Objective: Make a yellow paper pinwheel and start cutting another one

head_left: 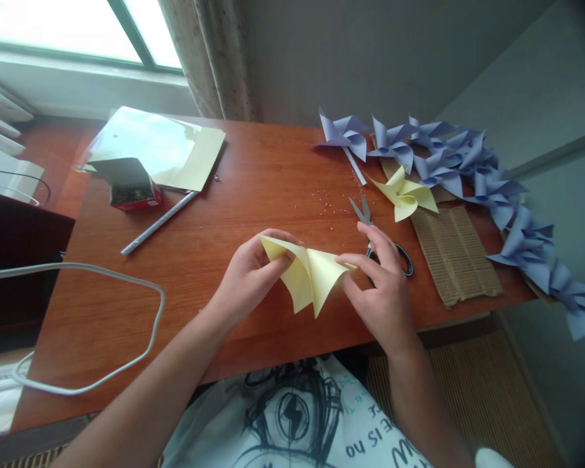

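In the head view we see both hands over the near middle of the wooden table [253,175], holding one sheet of folded yellow paper [308,276] between them. The left hand [246,279] closes its thumb and fingers on the left corner of the sheet, with the wrist bent and the forearm coming up from the lower left. The right hand [385,289] pinches the right corner with thumb and forefinger, while the other fingers are spread above it. The hands are apart, and the paper hangs between them with one point directed down, just above the table surface.

The near edge of the table runs just below the hands, so the room toward the body is small. To the left of the hands the wood is free until a white cable [127,279] which loops over the left end. Just behind the right hand lie scissors [375,237], and beside them a piece of corrugated cardboard [455,257].

A small red box [134,192] stands far left with dark small items inside; we cannot tell what they are. A finished yellow pinwheel [405,194] and a row of blue pinwheels [468,162] lie along the right edge.
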{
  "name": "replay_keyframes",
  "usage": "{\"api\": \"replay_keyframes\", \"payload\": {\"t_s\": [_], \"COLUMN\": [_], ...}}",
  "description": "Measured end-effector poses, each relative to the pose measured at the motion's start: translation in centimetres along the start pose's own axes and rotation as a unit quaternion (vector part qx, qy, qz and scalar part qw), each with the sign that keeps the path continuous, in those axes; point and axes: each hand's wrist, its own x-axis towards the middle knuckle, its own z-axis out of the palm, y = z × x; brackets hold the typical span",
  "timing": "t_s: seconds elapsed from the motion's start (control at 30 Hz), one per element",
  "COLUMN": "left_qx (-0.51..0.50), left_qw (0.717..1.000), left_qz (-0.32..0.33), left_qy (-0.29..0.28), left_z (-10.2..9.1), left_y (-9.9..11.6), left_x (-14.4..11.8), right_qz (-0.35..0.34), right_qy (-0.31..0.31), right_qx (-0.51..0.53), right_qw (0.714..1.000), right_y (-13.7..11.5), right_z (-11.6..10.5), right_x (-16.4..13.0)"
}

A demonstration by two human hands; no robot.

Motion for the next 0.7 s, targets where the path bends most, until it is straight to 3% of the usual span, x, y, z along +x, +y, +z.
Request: {"api": "replay_keyframes", "payload": {"t_s": [0.13, 0.33, 0.5, 0.6, 0.7], "left_qx": [0.012, -0.017, -0.074, -0.097, -0.114], "left_qw": [1.0, 0.999, 0.994, 0.991, 0.988], "left_qz": [-0.001, -0.031, -0.074, -0.089, -0.1], "left_qy": [-0.001, -0.016, -0.028, -0.029, -0.033], "left_z": [0.03, 0.06, -0.19, -0.4, -0.6], "left_y": [0.05, -0.01, -0.47, -0.7, -0.89], "left_x": [-0.12, -0.19, -0.2, -0.14, -0.1], "right_qz": [0.009, 0.149, 0.315, 0.359, 0.377], "right_qy": [0.003, -0.004, -0.025, -0.042, -0.06], "right_qx": [0.049, 0.189, 0.379, 0.454, 0.489], "right_qw": [0.999, 0.971, 0.87, 0.814, 0.784], "right_y": [-0.03, -0.05, 0.04, 0.3, 0.61], "right_z": [-0.15, -0.36, -0.31, -0.35, -0.47], "right_x": [0.15, 0.19, 0.21, 0.22, 0.27]}}
